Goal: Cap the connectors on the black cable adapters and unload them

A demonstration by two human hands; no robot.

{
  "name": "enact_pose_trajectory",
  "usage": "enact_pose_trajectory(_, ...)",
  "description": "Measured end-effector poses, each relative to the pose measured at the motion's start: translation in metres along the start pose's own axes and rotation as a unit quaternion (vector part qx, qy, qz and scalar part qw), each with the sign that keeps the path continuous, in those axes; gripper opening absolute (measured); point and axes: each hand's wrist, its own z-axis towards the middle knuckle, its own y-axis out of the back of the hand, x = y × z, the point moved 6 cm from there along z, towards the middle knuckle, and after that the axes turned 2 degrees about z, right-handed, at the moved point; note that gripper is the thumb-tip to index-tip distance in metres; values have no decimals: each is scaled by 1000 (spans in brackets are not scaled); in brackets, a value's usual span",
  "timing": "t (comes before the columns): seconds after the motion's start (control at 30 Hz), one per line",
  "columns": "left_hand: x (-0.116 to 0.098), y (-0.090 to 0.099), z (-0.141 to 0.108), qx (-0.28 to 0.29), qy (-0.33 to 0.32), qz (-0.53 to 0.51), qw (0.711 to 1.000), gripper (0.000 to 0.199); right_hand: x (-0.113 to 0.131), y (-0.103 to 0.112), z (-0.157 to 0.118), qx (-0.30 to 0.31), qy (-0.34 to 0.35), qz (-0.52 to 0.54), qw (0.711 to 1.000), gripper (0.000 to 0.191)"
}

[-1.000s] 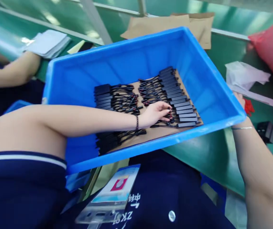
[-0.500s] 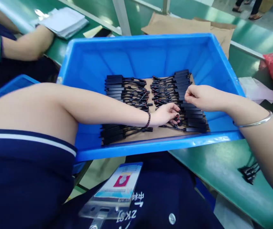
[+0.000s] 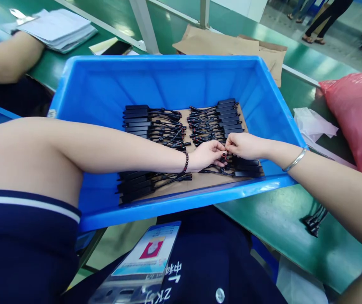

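Note:
Inside a large blue plastic bin (image 3: 181,211), black rectangular modules with short cables lie in two rows on a cardboard sheet (image 3: 206,182). Their cable ends point to the middle from the left row (image 3: 138,122) and the right row (image 3: 229,113). My left hand (image 3: 204,156) reaches across low over the right row, its fingers curled round black cable connectors (image 3: 224,158) with red rings. Close against those fingertips is my right hand (image 3: 246,145), thumb and forefinger pinched. Whatever is in that pinch is too small to make out. My left forearm covers part of the left row.
The bin sits at the edge of a green table (image 3: 282,211), where a small bunch of black cables (image 3: 315,219) lies. Around it are a red plastic bag (image 3: 358,118), brown paper (image 3: 215,41) and papers (image 3: 57,27) near a co-worker's arm (image 3: 12,59).
My right hand has come down and left from above the right row to meet my left fingertips. My left hand stays at the connectors. The whole view has shifted slightly.

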Motion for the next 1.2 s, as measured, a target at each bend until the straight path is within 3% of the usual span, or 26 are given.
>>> enact_pose_trajectory(0.3, -3, -2, -3, -7, 33, -62, 998, 9, -4, -4, 3, 12, -14, 0, 1000, 18)
enact_pose_trajectory(0.5, 0, -4, -9, -19, 60, -66, 996, 16, 3, -12, -5, 106, -3, -11, 994, 27)
enact_pose_trajectory(0.67, 0, -4, -8, -2, 21, -48, 999, 31, -3, -13, -9, 128, -31, -17, 991, 28)
enact_pose_trajectory(0.9, -4, -2, -6, 4, -9, 4, 1000, 29, -16, 7, 0, 1, -64, -60, 996, 28)
enact_pose_trajectory(1.07, 1, -4, -6, 15, -19, 49, 999, 19, -22, 15, -2, -55, -53, -71, 995, 25)
enact_pose_trajectory(1.2, -16, -8, -4, 31, -12, 179, 983, 9, -28, 25, -6, -103, -65, -101, 987, 23)
